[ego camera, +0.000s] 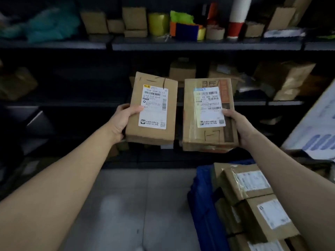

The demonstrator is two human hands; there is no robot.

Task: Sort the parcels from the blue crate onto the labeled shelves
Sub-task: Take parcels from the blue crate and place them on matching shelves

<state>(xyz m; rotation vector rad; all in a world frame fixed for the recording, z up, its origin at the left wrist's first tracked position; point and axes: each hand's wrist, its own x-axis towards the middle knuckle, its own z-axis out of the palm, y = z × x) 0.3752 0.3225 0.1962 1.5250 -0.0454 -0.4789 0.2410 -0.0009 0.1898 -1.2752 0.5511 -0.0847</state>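
Observation:
My left hand (121, 122) grips the left edge of a small brown cardboard parcel (154, 134) with a white shipping label, thumb resting on the label. My right hand (241, 127) grips the right edge of a slightly larger taped brown parcel (188, 113), also labelled, thumb on its label. Both parcels are held up side by side, labels facing me, in front of the dark shelves (199, 45). The blue crate (201, 205) sits on the floor at lower right, with several more labelled brown parcels (253, 205) stacked in it.
The top shelf carries small cardboard boxes (134, 20), tape rolls, a stack of paper cups (237, 17) and coloured items. The middle shelf (253, 103) holds more brown boxes. A large white printed carton (317, 127) leans at the right. Grey tiled floor (136, 205) lies below.

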